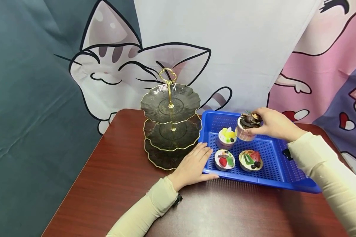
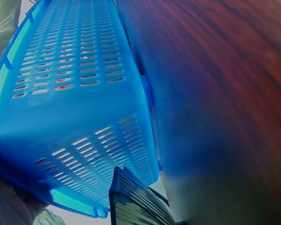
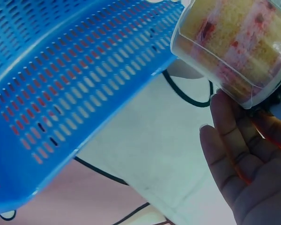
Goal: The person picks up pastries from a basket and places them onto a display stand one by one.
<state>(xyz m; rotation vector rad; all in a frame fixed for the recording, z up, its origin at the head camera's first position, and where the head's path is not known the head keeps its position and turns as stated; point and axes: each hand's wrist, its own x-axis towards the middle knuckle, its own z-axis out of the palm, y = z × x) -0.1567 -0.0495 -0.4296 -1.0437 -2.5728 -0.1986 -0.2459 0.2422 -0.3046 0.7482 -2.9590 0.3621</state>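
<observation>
My right hand (image 1: pixel 274 124) pinches a cake cup (image 1: pixel 245 133) topped with chocolate pieces and holds it raised over the blue basket (image 1: pixel 287 186). In the right wrist view the side of this cake cup (image 3: pixel 239 42) shows yellow sponge with pink layers. My left hand (image 1: pixel 192 166) rests over the basket's near left corner, fingers fairly straight on the rim. Inside the basket stand a yellow-fruit cup (image 1: pixel 227 135), a strawberry-and-kiwi cup (image 1: pixel 224 159) and a cup with a strawberry slice, kiwi and dark berries (image 1: pixel 250 160).
A three-tier dark stand (image 1: pixel 170 102) with gold rims and a gold ring handle stands left of the basket, close to it. Both are on a reddish-brown wooden table (image 1: pixel 106 184). A cartoon-printed cloth (image 1: pixel 225 42) hangs behind.
</observation>
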